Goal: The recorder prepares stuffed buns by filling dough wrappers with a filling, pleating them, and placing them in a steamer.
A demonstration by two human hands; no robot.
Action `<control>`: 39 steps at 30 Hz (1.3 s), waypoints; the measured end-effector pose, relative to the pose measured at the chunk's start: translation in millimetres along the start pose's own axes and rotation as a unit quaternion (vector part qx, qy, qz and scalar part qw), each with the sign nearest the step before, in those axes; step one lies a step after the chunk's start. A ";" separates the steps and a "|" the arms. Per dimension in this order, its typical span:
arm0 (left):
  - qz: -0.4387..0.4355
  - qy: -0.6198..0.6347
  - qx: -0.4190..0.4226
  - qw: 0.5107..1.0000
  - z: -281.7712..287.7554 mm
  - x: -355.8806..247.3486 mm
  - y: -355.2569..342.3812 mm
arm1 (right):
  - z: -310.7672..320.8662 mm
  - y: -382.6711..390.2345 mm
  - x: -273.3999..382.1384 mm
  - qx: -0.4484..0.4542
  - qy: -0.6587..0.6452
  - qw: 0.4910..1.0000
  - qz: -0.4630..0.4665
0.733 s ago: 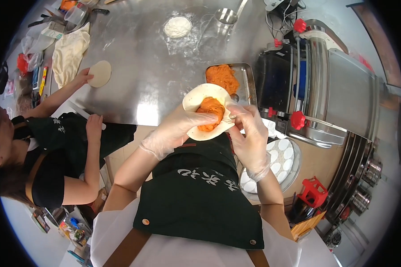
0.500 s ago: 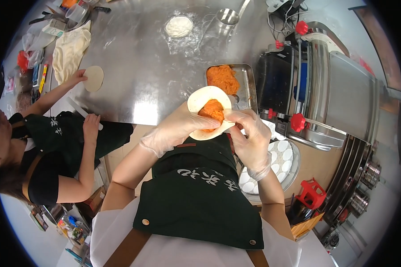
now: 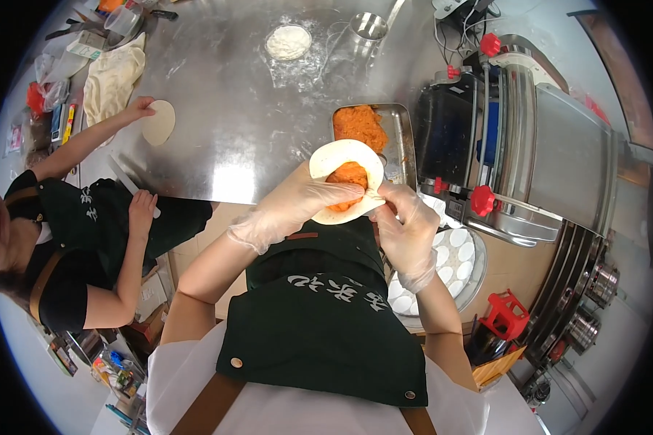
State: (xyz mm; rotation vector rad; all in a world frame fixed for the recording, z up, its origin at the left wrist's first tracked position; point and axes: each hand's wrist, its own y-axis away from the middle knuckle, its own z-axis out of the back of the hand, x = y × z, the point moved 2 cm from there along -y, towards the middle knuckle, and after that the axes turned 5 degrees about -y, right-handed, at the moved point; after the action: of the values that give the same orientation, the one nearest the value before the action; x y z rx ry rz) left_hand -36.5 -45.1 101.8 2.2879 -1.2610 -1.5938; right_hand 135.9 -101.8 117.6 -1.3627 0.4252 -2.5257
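Observation:
A round dough wrapper (image 3: pixel 345 150) with a mound of orange filling (image 3: pixel 348 176) in it is held above my apron, in front of the table edge. My gloved left hand (image 3: pixel 297 194) cups it from the left and below, its thumb lying on the filling. At the right rim, the thumb and fingers of my gloved right hand (image 3: pixel 405 221) pinch a small gathered fold of the dough. Just beyond the wrapper sits a metal tray (image 3: pixel 397 138) with a heap of the same orange filling (image 3: pixel 360 129).
A co-worker's hand (image 3: pixel 142 109) holds a flat dough round (image 3: pixel 159 123) at the left. Farther back are a flour bowl (image 3: pixel 289 43) and a metal cup (image 3: pixel 368 27). A roller machine (image 3: pixel 511 145) stands right; below it, a round tray (image 3: pixel 476 279) carries several white discs.
The wrapper has shifted slightly right, and my right fingers have drawn more dough into the fold. The co-worker's hand has raised its dough round a little and moved it right.

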 end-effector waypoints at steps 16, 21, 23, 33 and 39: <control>0.021 -0.133 0.030 0.990 -2.6 -16.9 -2.2 | 3.1 -2.8 0.0 0.024 0.002 1.000 0.016; 0.009 -0.212 0.076 0.974 -4.3 -23.2 -1.4 | 4.3 -2.3 -0.2 0.039 -0.071 0.988 -0.131; -0.019 -0.201 0.067 0.977 -7.0 -22.5 -3.5 | 5.6 -4.7 -1.8 0.044 -0.025 0.998 -0.047; -0.016 -0.287 0.124 0.950 0.3 -25.8 -7.0 | 4.9 -5.7 7.4 0.046 -0.096 0.966 -0.235; -0.087 -0.223 0.104 0.965 -1.9 -38.3 -0.5 | 6.5 -8.7 8.5 0.037 0.045 0.998 0.030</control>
State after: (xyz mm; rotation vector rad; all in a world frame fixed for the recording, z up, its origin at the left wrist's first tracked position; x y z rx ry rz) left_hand -39.3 -20.2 130.9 2.2894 -1.4036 -2.2348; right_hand 136.2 -97.5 130.7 -1.1948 0.3806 -2.5340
